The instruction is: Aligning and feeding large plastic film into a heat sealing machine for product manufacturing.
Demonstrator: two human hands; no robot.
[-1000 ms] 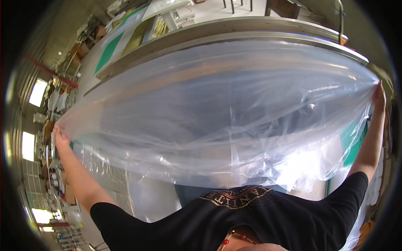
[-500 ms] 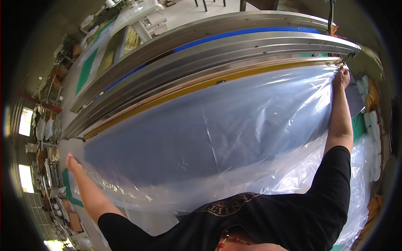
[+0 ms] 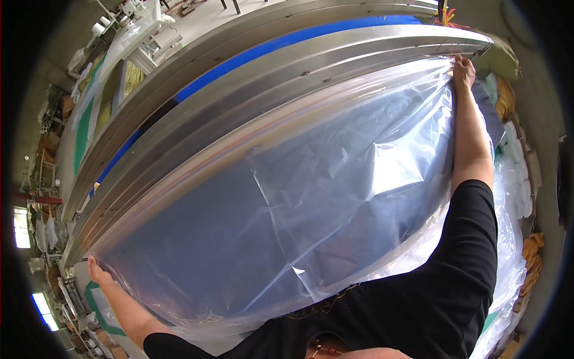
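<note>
Clear plastic film is held spread, its far edge just beside a long metal bar; contact with the bar cannot be told. The film's left end is pinched in the closed left hand, its right end in the closed right hand

This seems to be a workshop or a factory. The signs are the long metal beams, the wide plastic sheet in front of them, the white work table behind, and brown boxes among goods crowded at the left side.
</note>
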